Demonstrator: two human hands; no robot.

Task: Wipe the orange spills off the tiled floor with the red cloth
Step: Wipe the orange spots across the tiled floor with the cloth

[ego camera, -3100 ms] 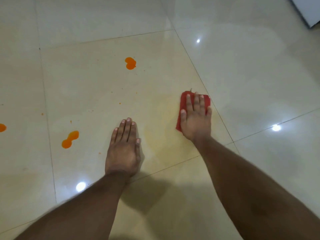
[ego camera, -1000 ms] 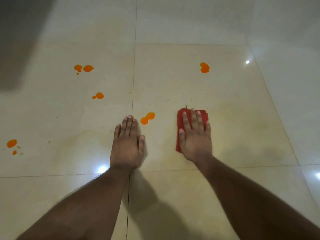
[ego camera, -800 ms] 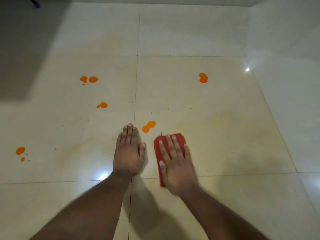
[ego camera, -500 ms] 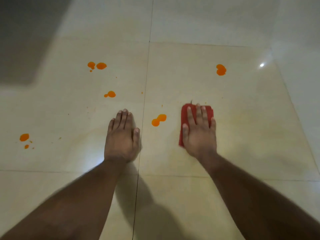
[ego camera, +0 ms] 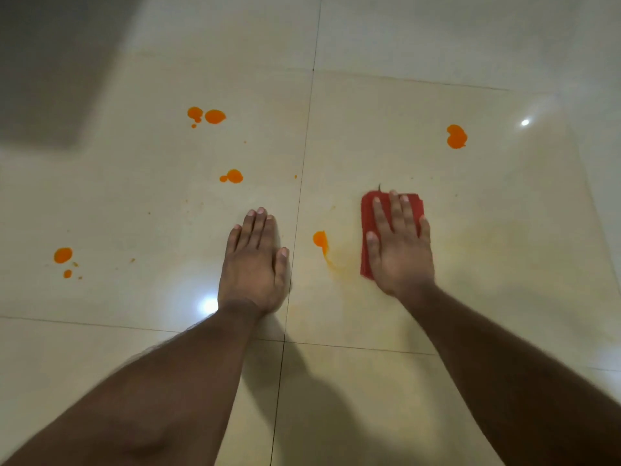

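Spills (ego camera: 320, 239) in 5 orange patches, 1 red cloth (ego camera: 368, 230), 2 hands.

The room is a bit dim, and the light looks warm and yellowish. The shiny floor (ego camera: 386, 105) acts like a mirror. Two small white spots of glare show on it, one near the left wrist (ego camera: 208, 306) and one far off at the upper right (ego camera: 525, 122). A big grey shadow (ego camera: 50, 68) fills the top left corner. A softer shadow (ego camera: 302, 391) lies between the two arms. The arms near the bottom look a little blurry. The tile lines bend a bit near the edges.
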